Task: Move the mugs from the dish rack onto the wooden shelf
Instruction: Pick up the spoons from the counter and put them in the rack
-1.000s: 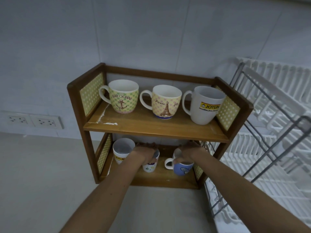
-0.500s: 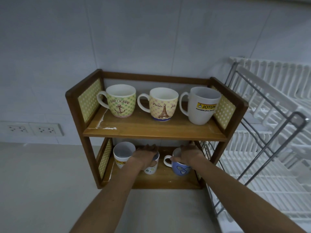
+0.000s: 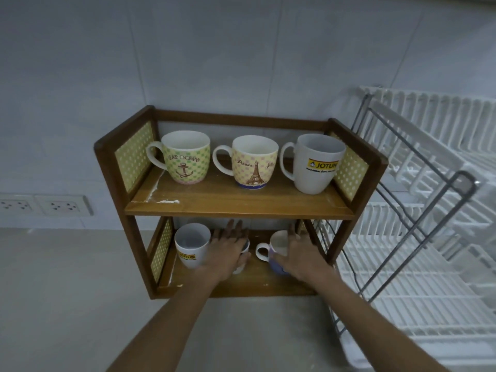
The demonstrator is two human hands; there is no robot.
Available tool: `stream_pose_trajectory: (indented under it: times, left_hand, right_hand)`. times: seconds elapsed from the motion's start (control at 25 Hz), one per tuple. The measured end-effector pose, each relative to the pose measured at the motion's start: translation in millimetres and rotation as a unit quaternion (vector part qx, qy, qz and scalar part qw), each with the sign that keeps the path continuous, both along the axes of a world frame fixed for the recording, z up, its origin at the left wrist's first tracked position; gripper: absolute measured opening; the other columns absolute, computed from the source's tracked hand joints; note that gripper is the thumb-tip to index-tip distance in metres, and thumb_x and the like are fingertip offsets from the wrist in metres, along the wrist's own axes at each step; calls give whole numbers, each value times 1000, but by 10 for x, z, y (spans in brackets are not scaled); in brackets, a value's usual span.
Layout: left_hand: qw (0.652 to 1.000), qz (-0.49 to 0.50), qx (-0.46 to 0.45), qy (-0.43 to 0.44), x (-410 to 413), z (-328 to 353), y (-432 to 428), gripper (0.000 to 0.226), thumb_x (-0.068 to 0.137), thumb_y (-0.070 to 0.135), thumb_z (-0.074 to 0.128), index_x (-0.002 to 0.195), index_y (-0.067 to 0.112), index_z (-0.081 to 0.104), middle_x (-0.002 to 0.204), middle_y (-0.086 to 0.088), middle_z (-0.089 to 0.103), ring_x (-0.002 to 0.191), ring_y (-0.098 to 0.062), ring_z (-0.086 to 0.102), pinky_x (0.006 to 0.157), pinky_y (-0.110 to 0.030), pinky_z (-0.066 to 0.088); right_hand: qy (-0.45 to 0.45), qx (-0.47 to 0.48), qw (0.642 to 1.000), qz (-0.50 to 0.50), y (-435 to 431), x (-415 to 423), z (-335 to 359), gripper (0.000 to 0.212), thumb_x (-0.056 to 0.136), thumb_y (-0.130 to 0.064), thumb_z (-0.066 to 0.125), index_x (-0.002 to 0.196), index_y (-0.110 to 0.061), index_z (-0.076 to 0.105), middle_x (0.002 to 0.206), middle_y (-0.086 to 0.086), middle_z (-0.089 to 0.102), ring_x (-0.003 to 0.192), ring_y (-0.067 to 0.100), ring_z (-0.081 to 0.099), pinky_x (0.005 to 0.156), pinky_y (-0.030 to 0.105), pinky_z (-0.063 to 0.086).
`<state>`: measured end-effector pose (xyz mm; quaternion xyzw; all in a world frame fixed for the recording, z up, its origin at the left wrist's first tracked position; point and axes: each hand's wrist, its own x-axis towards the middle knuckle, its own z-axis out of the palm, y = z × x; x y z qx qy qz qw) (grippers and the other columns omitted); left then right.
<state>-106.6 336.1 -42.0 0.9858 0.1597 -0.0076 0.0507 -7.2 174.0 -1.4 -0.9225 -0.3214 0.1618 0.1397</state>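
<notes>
Six mugs stand upright on the wooden shelf (image 3: 239,208), three per tier; the dish rack (image 3: 418,264) shows none. Left hand (image 3: 228,251) and right hand (image 3: 300,256) hover, fingers spread, holding nothing, above the lower pair

Dim, flat light; edges bowed, lower shelf perhaps slightly blurred.

Shelf (image 3: 236,208): brown wood w/ slight sheen, chipped white at one edge. Mugs (image 3: 188,157): glossy ceramic. Dish rack (image 3: 418,264): white plastic, grey metal frame.
</notes>
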Motion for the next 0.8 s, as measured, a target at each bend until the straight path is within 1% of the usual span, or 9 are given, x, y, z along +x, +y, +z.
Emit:
stream_pose_trajectory:
  times: [0.08,0.12,0.2,0.32,0.44,0.56,0.64,0.72,0.8]
  left_hand:
    - [983,-4,-42,-178,-262,-251,-368,57,94,30,51,146,14,36,156,-7,31,147,-25,18,118,-46,15]
    - [965,-16,-82,-248,-433,-403,-627,52,88,21,58,138,11,48,146,-10,46,141,-25,30,116,-42,23]
    - [933,-20,-175,-314,-733,-654,-1203,46,77,8,65,123,11,63,126,-9,63,124,-17,45,105,-33,35]
    - [924,-19,-262,-280,-923,-771,-2042,42,75,4,66,116,14,68,113,-4,68,105,-17,61,92,-27,44]
    - [933,-89,-269,-220,-911,-695,-2715,37,84,16,58,120,16,64,105,-5,69,95,-25,65,81,-31,53]
    - [964,-108,-226,-87,-816,-714,-3096,55,89,31,45,143,25,38,116,-7,65,105,-31,59,84,-37,49]
    - [982,-77,-175,-13,-733,-760,-3230,62,92,30,43,150,22,22,127,-12,59,111,-33,56,87,-40,47]
    - [989,-48,-137,-14,-695,-844,-3284,61,90,27,51,147,15,32,125,-11,60,109,-29,61,83,-35,49]
    - [990,-54,-112,-68,-770,-848,-3324,52,70,28,73,121,19,65,94,-1,73,79,-18,71,60,-24,53]
  right_hand:
    - [57,151,985,64,-460,-325,-119,70,85,-41,63,145,-37,28,148,-3,36,128,15,46,103,24,44]
    - [110,190,972,85,-738,-488,-158,61,82,-38,64,135,-51,37,138,-16,47,112,4,56,91,14,48]
    - [183,190,962,71,-1302,-676,-264,41,79,-32,63,107,-60,58,109,-26,67,83,0,68,75,15,53]
    - [144,120,982,22,-1973,-626,-432,40,85,-8,62,81,-47,68,81,-25,72,74,-6,67,73,13,50]
    - [117,60,991,-27,-2459,-471,-510,17,90,-18,62,83,-31,70,81,-15,72,70,-4,64,68,12,47]
    - [77,6,995,-55,-2769,-306,-706,13,88,-25,62,84,-17,71,89,-2,73,86,15,66,78,28,49]
    - [73,-5,995,-66,-2848,-279,-795,17,84,-32,65,83,-16,70,89,1,72,88,18,65,80,33,51]
    - [76,-11,996,-54,-2847,-270,-853,25,79,-42,69,76,-18,67,83,2,69,81,18,64,75,33,50]
    - [77,-7,996,-33,-2828,-238,-886,27,73,-47,72,73,-22,62,80,-1,65,79,17,61,69,31,48]
